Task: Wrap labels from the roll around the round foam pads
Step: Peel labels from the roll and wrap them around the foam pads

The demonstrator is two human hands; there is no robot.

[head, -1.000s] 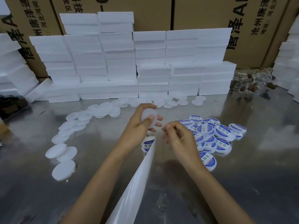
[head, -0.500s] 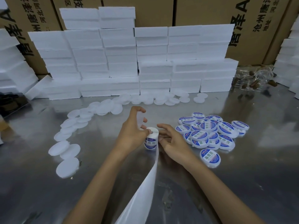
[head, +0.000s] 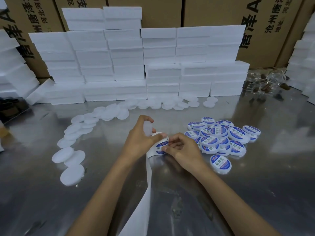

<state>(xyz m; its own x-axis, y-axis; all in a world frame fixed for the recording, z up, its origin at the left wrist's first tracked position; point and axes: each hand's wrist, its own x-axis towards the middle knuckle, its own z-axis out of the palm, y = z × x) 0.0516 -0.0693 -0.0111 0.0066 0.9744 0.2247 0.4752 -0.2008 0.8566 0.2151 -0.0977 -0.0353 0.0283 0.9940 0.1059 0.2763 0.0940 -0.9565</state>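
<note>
My left hand (head: 139, 139) grips a plain white round foam pad (head: 148, 128) held upright, and its thumb also presses on the label roll (head: 157, 145). My right hand (head: 183, 150) pinches the edge of a blue-and-white round label (head: 161, 147) on the roll's face. A white backing strip (head: 148, 181) trails from the roll toward me. Several bare foam pads (head: 72, 174) curve along the left of the metal table (head: 255, 184). A pile of labelled pads (head: 221, 138) lies to the right of my hands.
Stacks of white foam blocks (head: 136, 65) line the back of the table, with more (head: 10, 65) at the left and right edges. Cardboard cartons (head: 213, 12) stand behind them. Clear plastic packaging with brown pieces (head: 265, 84) lies at the back right.
My left hand lowered the foam pad from in front of me down to the roll. My right hand moved onto the roll and took hold of a label's edge.
</note>
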